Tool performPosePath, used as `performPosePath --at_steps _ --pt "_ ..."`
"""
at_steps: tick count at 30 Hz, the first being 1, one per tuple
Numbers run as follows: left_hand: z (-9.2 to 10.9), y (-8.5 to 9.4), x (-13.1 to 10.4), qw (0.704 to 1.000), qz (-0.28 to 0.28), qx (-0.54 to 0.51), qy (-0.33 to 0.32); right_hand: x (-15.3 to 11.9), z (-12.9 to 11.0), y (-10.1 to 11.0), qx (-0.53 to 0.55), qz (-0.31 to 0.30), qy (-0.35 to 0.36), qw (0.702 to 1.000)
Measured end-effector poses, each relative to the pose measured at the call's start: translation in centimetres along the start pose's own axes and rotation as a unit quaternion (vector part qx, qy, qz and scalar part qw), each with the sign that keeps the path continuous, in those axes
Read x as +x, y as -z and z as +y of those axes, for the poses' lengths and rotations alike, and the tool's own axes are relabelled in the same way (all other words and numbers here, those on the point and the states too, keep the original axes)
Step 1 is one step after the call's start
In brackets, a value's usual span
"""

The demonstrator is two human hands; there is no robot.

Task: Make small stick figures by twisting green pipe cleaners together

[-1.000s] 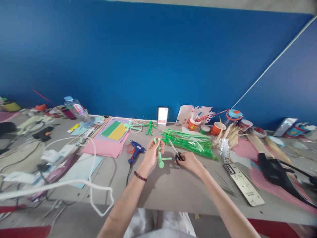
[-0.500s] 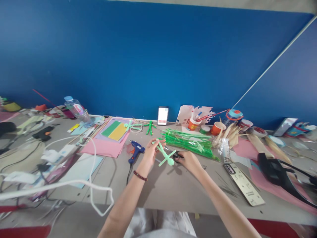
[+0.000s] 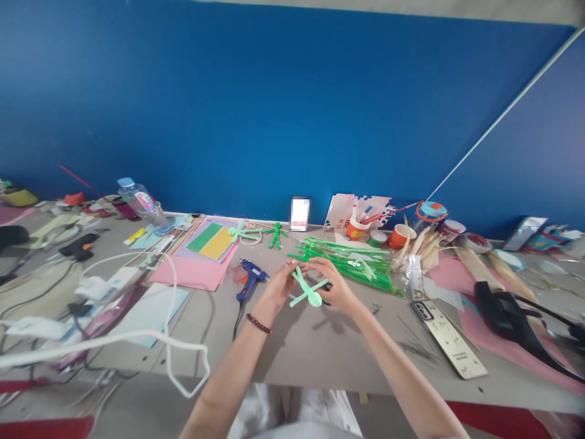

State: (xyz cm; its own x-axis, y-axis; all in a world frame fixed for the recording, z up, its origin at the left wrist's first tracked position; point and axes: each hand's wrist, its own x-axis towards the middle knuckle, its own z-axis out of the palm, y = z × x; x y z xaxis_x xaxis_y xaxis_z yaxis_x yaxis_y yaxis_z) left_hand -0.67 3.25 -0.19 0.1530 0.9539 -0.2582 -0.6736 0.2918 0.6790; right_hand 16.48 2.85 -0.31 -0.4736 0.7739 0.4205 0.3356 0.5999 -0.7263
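My left hand (image 3: 277, 288) and my right hand (image 3: 333, 281) meet over the table's middle, and both pinch a light green straw figure (image 3: 307, 291). The left fingers grip its upper end. The right fingertips rest on the top of it from the other side. The figure hangs tilted, with a rounded knot at its low end and thin arms sticking out. A black scissors handle (image 3: 325, 300) shows just under my right palm; whether the hand still holds it is unclear. A dark bead bracelet (image 3: 259, 324) sits on my left wrist.
A bundle of green straws (image 3: 356, 259) lies just behind the hands, a blue glue gun (image 3: 250, 275) to their left. Coloured paper sheets (image 3: 201, 256), two finished green figures (image 3: 275, 235), cups (image 3: 402, 236), a phone (image 3: 450, 339), cables (image 3: 173, 341) and a bottle (image 3: 141, 201) crowd the table.
My right hand lowered the scissors to the table, then rose left to the figure. The figure swung from hanging upright in my left hand to tilted between both hands.
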Motion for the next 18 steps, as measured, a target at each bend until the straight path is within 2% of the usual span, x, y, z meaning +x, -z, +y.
performPosePath --at_steps 4,7,10,12,15,18 --pt "0.2 -0.1 -0.1 0.998 0.015 -0.008 0.053 0.7 -0.3 -0.3 0.006 -0.011 0.02 1.0" --pt "0.2 -0.1 -0.2 0.997 -0.007 0.01 0.078 0.9 -0.8 -0.5 -0.001 -0.009 0.018 1.0" --pt "-0.3 0.1 -0.1 0.995 -0.032 0.05 0.079 1.2 -1.0 -0.8 0.074 0.011 -0.002 0.997" --pt "-0.7 0.2 0.0 0.994 -0.017 0.086 0.058 1.5 -0.8 -1.1 0.15 0.065 -0.053 0.985" --pt "-0.8 0.1 -0.1 0.989 0.002 0.15 0.007 1.9 -0.3 -1.4 0.251 0.168 -0.172 0.938" --pt "-0.6 -0.4 -0.7 0.984 -0.054 0.17 -0.006 2.0 0.0 -1.5 0.304 0.203 -0.245 0.898"
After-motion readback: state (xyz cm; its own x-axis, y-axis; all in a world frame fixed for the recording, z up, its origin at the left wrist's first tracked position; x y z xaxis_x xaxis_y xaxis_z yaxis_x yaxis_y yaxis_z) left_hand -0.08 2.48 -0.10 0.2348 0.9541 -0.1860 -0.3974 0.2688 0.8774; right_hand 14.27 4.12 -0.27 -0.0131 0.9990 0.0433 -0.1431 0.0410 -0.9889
